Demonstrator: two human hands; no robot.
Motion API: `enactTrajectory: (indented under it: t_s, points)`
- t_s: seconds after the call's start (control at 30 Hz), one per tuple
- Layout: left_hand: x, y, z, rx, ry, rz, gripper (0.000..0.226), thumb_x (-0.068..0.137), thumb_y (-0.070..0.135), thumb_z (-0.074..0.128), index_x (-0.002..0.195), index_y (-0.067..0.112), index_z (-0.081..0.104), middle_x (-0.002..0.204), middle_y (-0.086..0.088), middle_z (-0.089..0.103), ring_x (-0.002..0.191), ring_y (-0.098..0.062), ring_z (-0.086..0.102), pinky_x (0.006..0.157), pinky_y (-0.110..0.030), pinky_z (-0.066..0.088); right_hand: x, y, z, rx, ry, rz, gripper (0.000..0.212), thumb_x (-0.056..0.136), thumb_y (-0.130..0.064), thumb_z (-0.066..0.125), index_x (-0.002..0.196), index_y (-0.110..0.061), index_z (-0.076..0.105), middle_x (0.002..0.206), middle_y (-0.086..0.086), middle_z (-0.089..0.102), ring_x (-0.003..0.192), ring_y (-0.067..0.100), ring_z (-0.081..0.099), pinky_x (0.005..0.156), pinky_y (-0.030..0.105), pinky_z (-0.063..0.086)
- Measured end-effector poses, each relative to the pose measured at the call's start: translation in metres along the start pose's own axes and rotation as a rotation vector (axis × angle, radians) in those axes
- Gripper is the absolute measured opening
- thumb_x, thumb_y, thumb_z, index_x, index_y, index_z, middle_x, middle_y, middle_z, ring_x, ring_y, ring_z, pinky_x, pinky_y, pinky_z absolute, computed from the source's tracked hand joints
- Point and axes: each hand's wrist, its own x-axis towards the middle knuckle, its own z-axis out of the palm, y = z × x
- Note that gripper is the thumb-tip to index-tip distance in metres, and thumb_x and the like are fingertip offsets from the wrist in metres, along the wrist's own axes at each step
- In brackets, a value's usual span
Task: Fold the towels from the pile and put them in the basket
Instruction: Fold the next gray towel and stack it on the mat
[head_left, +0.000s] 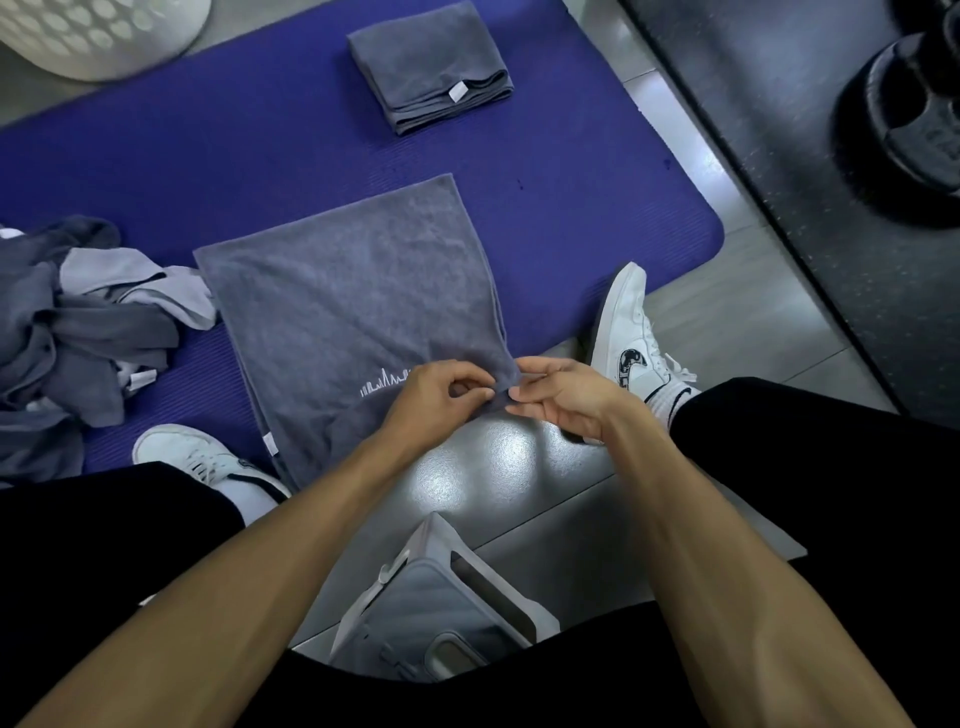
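A grey towel with a white skyline emblem lies spread flat on the blue mat in front of me. My left hand and my right hand both pinch its near right corner, fingers closed on the cloth. A folded grey towel rests on the mat further away. The pile of crumpled grey and light towels lies at the left. The white perforated basket stands at the top left corner, its inside hidden.
My white sneakers rest at the mat's near edge, one each side of the towel. A grey pouch hangs below my chest. Dark weight plates sit on black rubber flooring at the right. Grey tiles surround the mat.
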Motion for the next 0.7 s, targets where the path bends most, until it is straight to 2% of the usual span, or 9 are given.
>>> enactTrajectory:
  t_s: [0.1, 0.23, 0.33, 0.47, 0.57, 0.7]
  points:
    - [-0.002, -0.001, -0.002, -0.058, -0.008, -0.025, 0.011, 0.086, 0.006, 0.070, 0.086, 0.017, 0.074, 0.080, 0.005, 0.073, 0.071, 0.000, 0.065, 0.071, -0.012, 0.049, 0.000, 0.001, 0.002, 0.010, -0.031, 0.009, 0.043, 0.090, 0.018, 0.049, 0.131, 0.007, 0.055, 0.120, 0.020, 0.065, 0.105, 0.025, 0.067, 0.085, 0.025, 0.058]
    - [-0.004, 0.002, -0.002, -0.144, -0.013, -0.060, 0.009, 0.083, 0.009, 0.076, 0.085, 0.016, 0.072, 0.080, 0.001, 0.073, 0.069, 0.004, 0.061, 0.070, -0.009, 0.046, 0.001, 0.000, 0.002, 0.029, -0.031, 0.010, 0.043, 0.090, 0.018, 0.050, 0.131, 0.007, 0.055, 0.117, 0.020, 0.065, 0.100, 0.022, 0.069, 0.080, 0.024, 0.058]
    - [-0.002, 0.000, -0.002, -0.222, 0.025, -0.099, 0.015, 0.079, 0.013, 0.082, 0.082, 0.022, 0.070, 0.080, -0.004, 0.074, 0.070, -0.001, 0.063, 0.070, -0.013, 0.050, 0.003, -0.001, 0.004, 0.046, -0.037, 0.002, 0.044, 0.089, 0.018, 0.050, 0.132, 0.008, 0.054, 0.117, 0.022, 0.064, 0.100, 0.023, 0.069, 0.081, 0.025, 0.058]
    - [0.003, -0.006, -0.004, -0.221, 0.039, -0.112, 0.022, 0.083, 0.009, 0.077, 0.081, 0.029, 0.069, 0.071, 0.002, 0.069, 0.063, -0.002, 0.061, 0.065, -0.019, 0.051, 0.006, -0.005, 0.009, 0.062, -0.039, -0.004, 0.048, 0.088, 0.022, 0.047, 0.134, 0.010, 0.051, 0.120, 0.025, 0.061, 0.098, 0.023, 0.070, 0.081, 0.025, 0.058]
    - [0.005, -0.008, -0.008, -0.238, 0.024, -0.126, 0.022, 0.085, 0.004, 0.073, 0.081, 0.025, 0.069, 0.067, 0.002, 0.067, 0.059, 0.000, 0.057, 0.061, -0.014, 0.047, 0.007, -0.008, 0.008, 0.058, 0.019, 0.007, 0.047, 0.087, 0.023, 0.048, 0.132, 0.011, 0.053, 0.112, 0.024, 0.065, 0.095, 0.024, 0.071, 0.078, 0.026, 0.059]
    - [0.006, -0.007, -0.016, -0.293, -0.052, -0.131, 0.016, 0.086, 0.003, 0.072, 0.087, 0.019, 0.074, 0.069, 0.004, 0.072, 0.066, -0.001, 0.063, 0.066, -0.014, 0.049, 0.002, -0.014, 0.003, 0.025, 0.118, 0.010, 0.035, 0.088, 0.019, 0.051, 0.121, 0.010, 0.060, 0.108, 0.021, 0.069, 0.095, 0.023, 0.071, 0.078, 0.027, 0.060]
